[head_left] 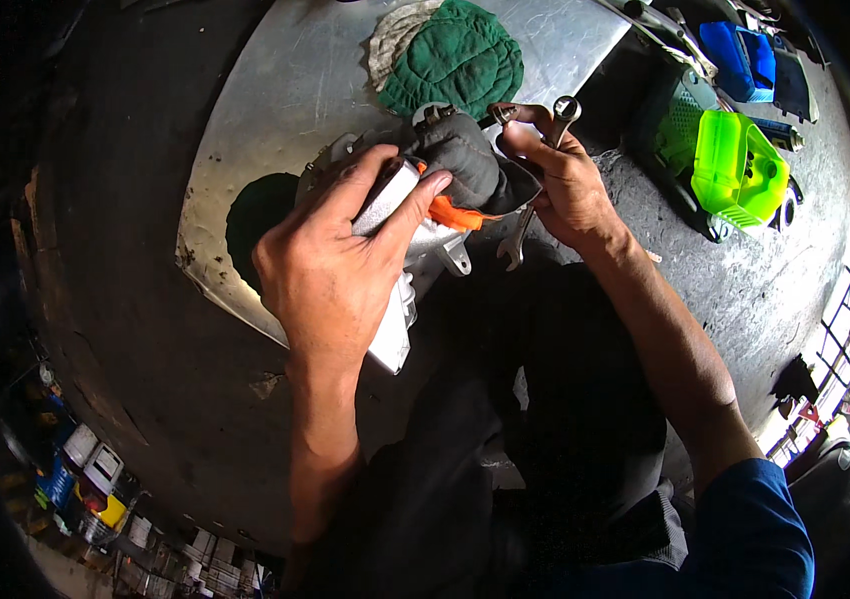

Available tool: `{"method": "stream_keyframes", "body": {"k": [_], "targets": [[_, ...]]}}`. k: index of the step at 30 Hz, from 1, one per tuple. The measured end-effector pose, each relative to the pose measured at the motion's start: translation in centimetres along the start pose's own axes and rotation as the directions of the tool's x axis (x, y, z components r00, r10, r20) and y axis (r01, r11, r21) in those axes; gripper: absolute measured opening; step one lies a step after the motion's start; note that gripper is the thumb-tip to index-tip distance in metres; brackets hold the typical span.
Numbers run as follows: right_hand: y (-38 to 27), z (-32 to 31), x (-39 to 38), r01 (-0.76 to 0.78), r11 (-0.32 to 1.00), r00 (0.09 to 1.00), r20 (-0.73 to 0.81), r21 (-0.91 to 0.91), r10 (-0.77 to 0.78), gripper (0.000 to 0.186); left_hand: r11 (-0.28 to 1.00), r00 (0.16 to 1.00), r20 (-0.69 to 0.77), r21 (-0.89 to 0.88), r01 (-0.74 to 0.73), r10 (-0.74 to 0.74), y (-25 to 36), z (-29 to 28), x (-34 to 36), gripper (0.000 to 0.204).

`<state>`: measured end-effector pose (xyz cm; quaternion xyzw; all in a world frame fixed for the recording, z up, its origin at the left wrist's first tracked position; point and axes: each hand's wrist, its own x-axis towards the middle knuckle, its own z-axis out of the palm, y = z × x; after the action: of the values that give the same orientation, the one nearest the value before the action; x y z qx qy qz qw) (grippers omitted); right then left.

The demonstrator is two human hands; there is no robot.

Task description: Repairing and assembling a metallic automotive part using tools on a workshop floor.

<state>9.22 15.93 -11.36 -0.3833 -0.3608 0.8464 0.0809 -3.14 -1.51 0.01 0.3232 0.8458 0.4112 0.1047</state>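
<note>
A silver cast-metal housing (392, 339) lies in front of me, partly covered by my hands and a dark grey cloth (475, 160). My left hand (330, 260) is closed around a pale metal block (385, 198) on top of the housing, thumb on its right side. In my right hand (569, 190) is a combination wrench (566, 110), its ring end up and its jaw end showing below the palm. The fingertips of that hand also pinch a small metal fitting (503, 114), its exact kind unclear. Something bright orange (457, 215) shows under the cloth's edge.
A scuffed metal sheet (285, 90) lies under the work, with a green cloth pad (465, 60) on its far part. To the right stand a lime-green plastic bin (739, 175) and a blue bin (739, 60), among tools. Boxes (95, 469) sit at lower left.
</note>
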Motion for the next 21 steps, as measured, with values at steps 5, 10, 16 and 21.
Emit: {"method": "stream_keyframes", "body": {"k": [5, 10, 16, 21], "targets": [[0.07, -0.21, 0.12, -0.015, 1.0, 1.0, -0.003, 0.021, 0.015, 0.028, 1.0, 1.0, 0.012, 0.021, 0.014, -0.014, -0.04, 0.26, 0.24, 0.035], [0.07, -0.6, 0.09, -0.025, 1.0, 1.0, 0.013, 0.019, 0.025, 0.027, 1.0, 1.0, 0.016, -0.002, 0.017, -0.017, -0.06, 0.37, 0.19, 0.035], [0.05, -0.03, -0.22, -0.017, 1.0, 0.999, -0.027, 0.014, 0.017, 0.026, 0.999, 0.999, 0.026, 0.019, 0.036, -0.036, 0.53, 0.18, 0.27, 0.035], [-0.11, 0.1, -0.2, 0.007, 1.0, 0.999, -0.031, 0.012, -0.007, 0.025, 1.0, 1.0, 0.015, -0.009, 0.016, -0.016, -0.05, 0.21, 0.31, 0.035]]}}
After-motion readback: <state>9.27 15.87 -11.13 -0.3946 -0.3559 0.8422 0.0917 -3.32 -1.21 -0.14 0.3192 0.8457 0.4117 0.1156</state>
